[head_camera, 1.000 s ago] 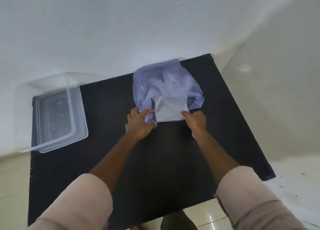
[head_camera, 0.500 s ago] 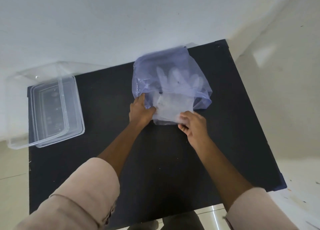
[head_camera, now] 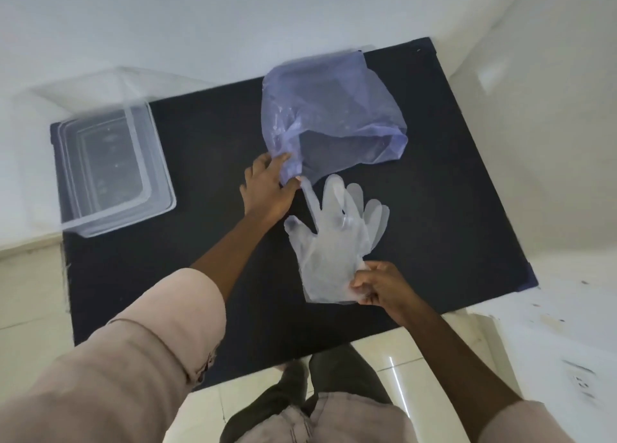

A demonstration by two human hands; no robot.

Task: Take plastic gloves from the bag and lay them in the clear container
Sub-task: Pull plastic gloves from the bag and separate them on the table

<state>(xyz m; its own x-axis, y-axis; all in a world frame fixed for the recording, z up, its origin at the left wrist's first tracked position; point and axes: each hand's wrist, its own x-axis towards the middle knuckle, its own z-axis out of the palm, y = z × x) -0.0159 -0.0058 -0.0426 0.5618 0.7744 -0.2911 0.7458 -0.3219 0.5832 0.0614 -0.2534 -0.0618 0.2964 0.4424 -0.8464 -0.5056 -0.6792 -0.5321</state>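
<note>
Now pinching the cuff of the plastic gloves (head_camera: 334, 242) in our right hand (head_camera: 384, 287) while our left hand (head_camera: 267, 189) grips the bag (head_camera: 330, 118) mouth, we should carry them flat, well left of the bag, into the clear container (head_camera: 110, 169).

How many gloves (head_camera: 334, 239) are stacked cannot be told, their layers being blurred together. The clear container (head_camera: 113, 162) is being smeared by motion, its far rim being lost against the wall.
</note>
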